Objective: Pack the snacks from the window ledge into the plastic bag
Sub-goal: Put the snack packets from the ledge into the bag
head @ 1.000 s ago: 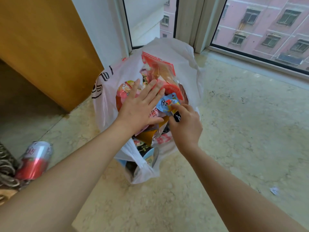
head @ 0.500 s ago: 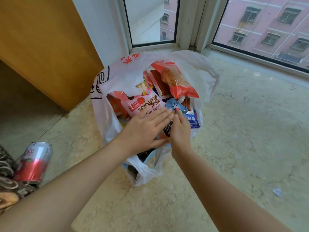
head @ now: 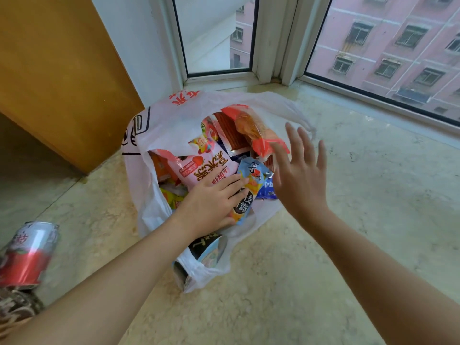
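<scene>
Both forearms are bare from the lower edge of the view up to the wrists, with no sleeve or cuff on either (the upper arms lie outside the view). The left hand (head: 210,204) and the right hand (head: 302,175) wear no glove, ring, watch or bracelet. The fingernails that show look short and unpainted, though the right fingers are somewhat blurred.
</scene>
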{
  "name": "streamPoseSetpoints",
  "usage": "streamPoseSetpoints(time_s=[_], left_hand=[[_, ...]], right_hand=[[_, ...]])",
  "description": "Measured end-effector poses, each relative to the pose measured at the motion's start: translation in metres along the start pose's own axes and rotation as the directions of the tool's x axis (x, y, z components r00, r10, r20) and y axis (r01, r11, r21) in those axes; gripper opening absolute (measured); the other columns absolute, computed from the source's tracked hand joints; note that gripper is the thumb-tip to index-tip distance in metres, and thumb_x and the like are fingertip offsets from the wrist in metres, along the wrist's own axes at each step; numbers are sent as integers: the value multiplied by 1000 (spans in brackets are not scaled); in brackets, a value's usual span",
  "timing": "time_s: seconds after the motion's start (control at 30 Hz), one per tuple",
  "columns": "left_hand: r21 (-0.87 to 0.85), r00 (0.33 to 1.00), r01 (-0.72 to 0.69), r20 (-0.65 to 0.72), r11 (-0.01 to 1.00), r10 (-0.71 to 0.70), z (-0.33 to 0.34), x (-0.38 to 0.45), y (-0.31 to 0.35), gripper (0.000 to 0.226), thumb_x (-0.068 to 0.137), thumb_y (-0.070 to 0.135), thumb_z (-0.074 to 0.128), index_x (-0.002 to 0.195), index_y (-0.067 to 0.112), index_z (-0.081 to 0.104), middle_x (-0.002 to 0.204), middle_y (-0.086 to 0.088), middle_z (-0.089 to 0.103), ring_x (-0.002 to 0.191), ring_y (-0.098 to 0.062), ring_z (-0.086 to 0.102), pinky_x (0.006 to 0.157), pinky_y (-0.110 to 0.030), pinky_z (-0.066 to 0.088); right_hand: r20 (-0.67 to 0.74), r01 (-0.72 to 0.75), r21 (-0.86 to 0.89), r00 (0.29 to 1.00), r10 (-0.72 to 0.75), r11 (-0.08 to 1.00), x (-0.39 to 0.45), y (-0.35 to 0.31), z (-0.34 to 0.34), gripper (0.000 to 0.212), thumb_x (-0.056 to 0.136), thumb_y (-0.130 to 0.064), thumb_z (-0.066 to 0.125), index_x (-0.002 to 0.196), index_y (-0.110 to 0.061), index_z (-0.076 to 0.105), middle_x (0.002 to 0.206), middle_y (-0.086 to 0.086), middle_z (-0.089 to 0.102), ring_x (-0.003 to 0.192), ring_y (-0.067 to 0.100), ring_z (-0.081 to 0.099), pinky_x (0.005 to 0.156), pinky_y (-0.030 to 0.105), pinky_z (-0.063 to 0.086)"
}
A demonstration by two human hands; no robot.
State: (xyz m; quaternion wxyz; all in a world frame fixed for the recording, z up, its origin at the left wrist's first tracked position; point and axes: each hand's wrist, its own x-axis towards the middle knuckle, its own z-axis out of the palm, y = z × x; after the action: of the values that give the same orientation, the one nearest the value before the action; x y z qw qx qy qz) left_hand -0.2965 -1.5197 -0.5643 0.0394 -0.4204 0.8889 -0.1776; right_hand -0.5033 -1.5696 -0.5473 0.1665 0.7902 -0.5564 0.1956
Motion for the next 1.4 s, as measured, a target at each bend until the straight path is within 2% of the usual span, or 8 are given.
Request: streamPoseSetpoints(time_s=[0.27, 0.43, 0.53, 0.6, 0.87, 1.07, 1.23, 1.4], left_hand=[[-10, 999, 44, -10, 999, -44, -2, -1, 9, 75, 71, 56, 72, 131, 15, 57, 141, -6, 51, 131, -22, 47, 110, -51, 28], [29, 998, 58, -22, 998, -58, -1, 1, 16, 76, 61, 53, 78, 124, 13, 64, 135, -8, 56, 126, -23, 52, 108, -49, 20], [31, 998, 66, -17, 997, -65, -5, 4, 17, 84, 60, 58, 78, 129, 14, 60, 138, -8, 54, 126, -27, 52, 107, -51, 27], [38, 999, 51, 6, 998, -51, -5, 7, 17, 86, 65, 59, 74, 137, 19, 52, 145, -6, 47, 130, -30, 47, 105, -52, 35], [214, 975, -154, 191, 965, 113, -4, 20, 16, 56, 77, 31, 72, 131, 27, 58, 146, -6, 45, 135, -25, 43, 110, -52, 20], [366, 922, 7, 357, 931, -147, -18, 43, 30, 59, 104, 27, 31, 152, 26, -3, 160, -5, -10, 146, -31, -11, 113, -52, -11], [201, 969, 107, 199, 974, -148, -45, 29, 69, 52, 79, 18, 68, 130, 16, 58, 139, -7, 53, 130, -28, 48, 110, -48, 18], [122, 931, 211, 276, 970, -237, -63, -17, 103, 54, 91, 33, 36, 139, 14, 47, 143, -8, 48, 133, -25, 45, 112, -49, 17]], right_hand=[[202, 61, -243, 979, -11, 968, 48, 34, -10, 63, 76, 3, 60, 136, -11, 44, 147, 29, 34, 138, 48, 26, 110, 66, 16], [134, 96, -201, 989, -69, 975, 39, 29, -6, 49, 67, 5, 69, 113, -12, 60, 96, 16, 67, 104, 39, 62, 104, 63, 29], [21, 104, 66, 994, -106, 992, 31, 24, -10, 39, 65, 10, 65, 98, -9, 66, 79, 12, 64, 58, 31, 62, 68, 46, 54], [-17, 97, 275, 995, -96, 957, 23, 20, -22, 29, 68, 4, 59, 93, -9, 69, 80, 11, 62, 44, 29, 53, 41, 26, 40], [-149, 490, 270, 872, -467, 829, 11, 50, -118, 6, 77, 0, 62, 74, -5, 65, 87, 16, 62, 54, 30, 52, 38, 29, 39], [-233, 508, 199, 855, -463, 838, -13, 103, -175, 13, 85, -2, 60, 75, -2, 68, 85, 19, 63, 56, 29, 54, 41, 31, 45], [-222, 485, 158, 866, -448, 860, -56, 135, -185, 12, 86, 0, 59, 85, -4, 70, 94, 17, 66, 61, 31, 60, 45, 35, 49], [-125, 511, 152, 859, -497, 846, -86, 135, -165, 38, 85, 3, 41, 111, -2, 68, 116, 21, 64, 83, 32, 67, 62, 37, 57]])
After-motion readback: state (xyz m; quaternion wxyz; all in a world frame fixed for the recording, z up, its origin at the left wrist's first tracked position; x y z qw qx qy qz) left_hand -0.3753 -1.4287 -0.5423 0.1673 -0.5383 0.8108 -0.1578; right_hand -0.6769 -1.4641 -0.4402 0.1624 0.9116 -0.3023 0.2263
